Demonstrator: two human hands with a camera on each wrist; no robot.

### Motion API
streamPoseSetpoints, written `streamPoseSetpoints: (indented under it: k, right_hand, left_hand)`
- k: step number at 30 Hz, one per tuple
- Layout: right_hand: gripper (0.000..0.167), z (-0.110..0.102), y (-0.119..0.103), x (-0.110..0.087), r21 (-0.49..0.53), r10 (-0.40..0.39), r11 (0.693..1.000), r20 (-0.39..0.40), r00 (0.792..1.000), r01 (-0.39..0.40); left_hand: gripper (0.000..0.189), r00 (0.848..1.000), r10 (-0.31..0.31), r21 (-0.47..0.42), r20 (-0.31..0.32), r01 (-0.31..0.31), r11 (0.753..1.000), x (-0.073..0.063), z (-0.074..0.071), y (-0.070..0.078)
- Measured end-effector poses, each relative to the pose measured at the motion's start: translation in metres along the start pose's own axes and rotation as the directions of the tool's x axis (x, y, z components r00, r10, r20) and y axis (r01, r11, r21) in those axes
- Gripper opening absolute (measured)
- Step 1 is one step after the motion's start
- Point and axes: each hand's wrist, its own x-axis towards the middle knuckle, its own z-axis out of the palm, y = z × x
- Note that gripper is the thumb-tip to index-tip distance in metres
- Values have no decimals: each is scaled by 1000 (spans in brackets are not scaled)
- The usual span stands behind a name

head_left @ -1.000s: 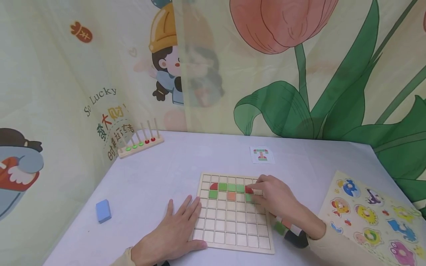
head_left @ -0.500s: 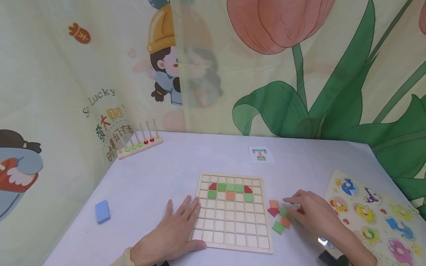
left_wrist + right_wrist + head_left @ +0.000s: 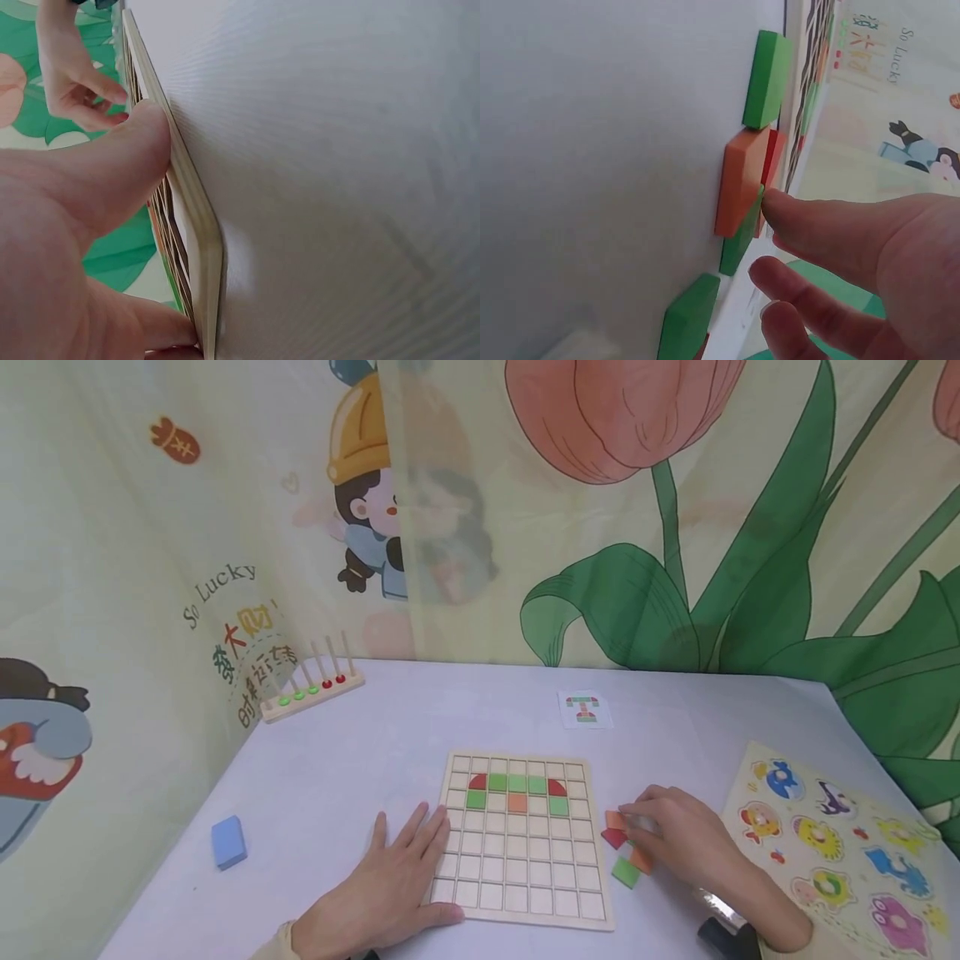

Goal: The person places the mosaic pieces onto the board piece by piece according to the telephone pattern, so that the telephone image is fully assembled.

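A square wooden grid board lies on the table. Green squares, red quarter-round tiles and an orange square sit in its upper cells. My left hand rests at the board's left side, fingers spread; its thumb touches the board's front edge. To the right of the board, my right hand is over a small cluster of loose tiles. Its fingertips are at an orange tile, beside a red tile. A green tile and another orange tile lie near the thumb.
A small pattern card lies behind the board. A sticker-like animal picture board is at the right. At the left are a blue block and a wooden peg stand with green and red rings.
My right hand left the red tile in the board's upper right, went right to the loose tiles, then moved slightly left onto the orange one. The left hand stayed in place.
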Motion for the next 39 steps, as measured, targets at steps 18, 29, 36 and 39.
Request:
streamPoseSetpoints:
  k: [18, 29, 36, 39]
  right_hand:
    - [30, 4, -8, 14, -46, -79, 996, 32, 996, 81]
    - [32, -1, -9, 15, -24, -60, 998, 16, 998, 61]
    - [26, -7, -27, 20, 53, -80, 995, 2, 997, 80]
    - [21, -4, -39, 24, 67, -146, 987, -21, 989, 147]
  left_hand:
    - [107, 1000, 4, -14, -6, -5, 1000, -1, -1, 0]
    - [107, 1000, 4, -29, -5, -4, 1000, -1, 0, 0]
    - [106, 1000, 2, -35, 1, -2, 999, 0, 1, -1]
    - [105, 1000, 0, -39, 9, 0, 999, 0, 1, 0]
